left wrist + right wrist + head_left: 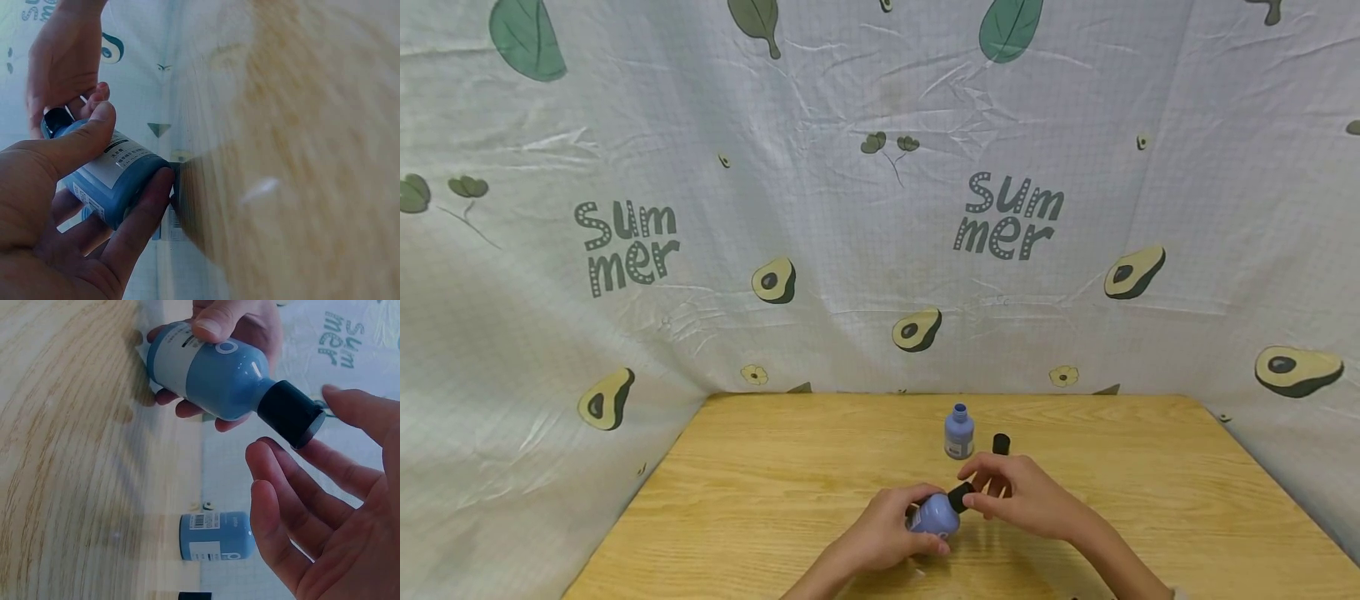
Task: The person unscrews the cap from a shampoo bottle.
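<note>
My left hand (891,527) grips a blue bottle (936,515) round its body, thumb on one side and fingers on the other. The bottle is tilted, its black cap (290,414) pointing up toward my right hand (1018,497). In the right wrist view the right thumb and fingers are spread loosely about the cap, the thumb tip close to its end. White label print (119,156) shows on the bottle beside the left thumb. Behind the hands, a second blue bottle (958,435) stands upright with its neck open and uncapped.
Another black cap (1001,443) stands on the wooden table (790,450), just right of the uncapped bottle and close behind the right hand. A white cloth (850,233) printed with avocados and leaves hangs along the back and sides of the table.
</note>
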